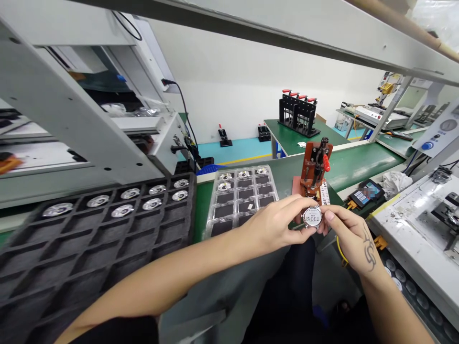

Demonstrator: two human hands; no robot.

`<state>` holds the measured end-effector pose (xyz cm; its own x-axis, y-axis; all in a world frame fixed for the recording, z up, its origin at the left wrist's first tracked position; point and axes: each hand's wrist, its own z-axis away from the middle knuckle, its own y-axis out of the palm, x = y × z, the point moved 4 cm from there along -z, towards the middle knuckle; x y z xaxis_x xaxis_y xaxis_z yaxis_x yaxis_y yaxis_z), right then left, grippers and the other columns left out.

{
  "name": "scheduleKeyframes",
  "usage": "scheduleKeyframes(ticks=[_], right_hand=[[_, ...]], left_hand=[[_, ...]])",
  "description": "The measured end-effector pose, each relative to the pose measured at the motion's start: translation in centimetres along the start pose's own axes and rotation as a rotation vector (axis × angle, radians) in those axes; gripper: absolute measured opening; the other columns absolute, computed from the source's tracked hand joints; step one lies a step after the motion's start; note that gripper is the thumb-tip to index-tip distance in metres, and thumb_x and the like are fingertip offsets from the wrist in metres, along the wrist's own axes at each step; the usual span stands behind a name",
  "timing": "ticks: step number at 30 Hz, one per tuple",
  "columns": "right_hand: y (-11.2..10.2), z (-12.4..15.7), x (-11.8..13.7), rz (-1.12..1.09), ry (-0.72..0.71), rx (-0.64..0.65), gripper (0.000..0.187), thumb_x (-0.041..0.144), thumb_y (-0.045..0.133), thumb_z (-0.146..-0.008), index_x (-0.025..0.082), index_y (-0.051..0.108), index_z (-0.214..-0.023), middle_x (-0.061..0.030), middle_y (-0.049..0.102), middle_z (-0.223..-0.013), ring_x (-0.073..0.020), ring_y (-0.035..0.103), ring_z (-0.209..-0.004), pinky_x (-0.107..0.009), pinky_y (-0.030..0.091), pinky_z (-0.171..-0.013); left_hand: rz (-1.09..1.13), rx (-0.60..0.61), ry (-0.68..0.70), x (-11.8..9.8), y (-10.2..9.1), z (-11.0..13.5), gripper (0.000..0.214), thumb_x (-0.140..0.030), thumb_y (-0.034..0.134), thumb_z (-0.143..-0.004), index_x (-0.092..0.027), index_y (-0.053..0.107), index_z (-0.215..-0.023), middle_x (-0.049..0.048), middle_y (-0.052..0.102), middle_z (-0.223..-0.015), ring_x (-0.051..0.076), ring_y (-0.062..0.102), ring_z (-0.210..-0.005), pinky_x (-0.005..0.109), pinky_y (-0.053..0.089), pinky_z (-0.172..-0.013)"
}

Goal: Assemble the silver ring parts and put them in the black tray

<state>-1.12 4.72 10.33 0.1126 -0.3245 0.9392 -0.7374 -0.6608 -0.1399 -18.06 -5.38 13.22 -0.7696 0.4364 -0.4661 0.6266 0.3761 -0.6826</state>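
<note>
Left hand (278,220) and right hand (353,236) together pinch a silver watch case (312,217) near the red-handled clamp (317,167)

Far green table (333,135): black metal rack (297,113) with red handles (311,101)
Blue floor (247,149): yellow stripe (247,159), plus a small black clamp (224,137)
Right side: dark keypad box (366,193), crumpled white cloth (395,183) kinda beside it

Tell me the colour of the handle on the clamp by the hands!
The toggle clamp handle is red, seen best in the head view.
</note>
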Motion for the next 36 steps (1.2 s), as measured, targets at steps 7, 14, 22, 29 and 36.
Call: scheduleKeyframes(ticks=[7, 14, 22, 29, 36], right_hand=[[0.3, 0.5, -0.3, -0.115, 0.059, 0.038, 0.024, 0.041, 0.069, -0.105, 0.024, 0.085, -0.111, -0.0024, 0.076, -0.08, -0.0177, 0.07, -0.074, -0.031, 0.059, -0.072], [0.8, 0.5, -0.9, -0.204, 0.128, 0.061, 0.018, 0.039, 0.077, -0.101, 0.025, 0.084, -0.11, -0.0003, 0.078, -0.079, -0.0155, 0.071, -0.072, -0.027, 0.058, -0.069], [1.1, 0.8, -1.5, -0.247, 0.179, 0.04, 0.02, 0.041, 0.084, -0.095, 0.024, 0.084, -0.106, -0.0007, 0.079, -0.08, -0.014, 0.071, -0.069, -0.026, 0.058, -0.067], [1.8, 1.3, -2.7, -0.398, 0.263, 0.085, 0.023, 0.042, 0.084, -0.096, 0.023, 0.086, -0.108, -0.0007, 0.077, -0.075, -0.0125, 0.067, -0.065, -0.024, 0.055, -0.065], [1.9, 1.7, -0.7, -0.288, 0.188, 0.052, 0.02, 0.034, 0.083, -0.096, 0.029, 0.084, -0.115, -0.0014, 0.081, -0.096, -0.0138, 0.072, -0.079, -0.025, 0.06, -0.075]], left_hand=[[0.053, 0.027, -0.046, -0.2, -0.2, 0.2, 0.032, -0.025, 0.073, -0.094, -0.021, 0.066, -0.125, 0.002, 0.07, -0.097, 0.016, 0.067, -0.078, 0.028, 0.057, -0.071], [0.096, 0.049, -0.086, -0.2, -0.3, 0.3, 0.031, -0.027, 0.075, -0.092, -0.019, 0.068, -0.122, 0.0012, 0.069, -0.093, 0.015, 0.064, -0.076, 0.028, 0.053, -0.069], [0.187, 0.067, -0.155, 0.1, 0.0, 0.7, 0.036, -0.028, 0.084, -0.088, -0.019, 0.07, -0.121, -0.0005, 0.068, -0.09, 0.015, 0.064, -0.077, 0.028, 0.051, -0.071], [0.303, 0.106, -0.227, 0.7, -0.2, 1.2, 0.042, -0.036, 0.092, -0.085, -0.019, 0.074, -0.12, -0.003, 0.069, -0.085, 0.014, 0.065, -0.073, 0.027, 0.052, -0.071], [0.259, -0.034, -0.302, 0.1, 0.1, 1.6, 0.048, -0.04, 0.093, -0.085, -0.021, 0.071, -0.124, 0.0008, 0.077, -0.1, 0.016, 0.068, -0.082, 0.03, 0.054, -0.078]])
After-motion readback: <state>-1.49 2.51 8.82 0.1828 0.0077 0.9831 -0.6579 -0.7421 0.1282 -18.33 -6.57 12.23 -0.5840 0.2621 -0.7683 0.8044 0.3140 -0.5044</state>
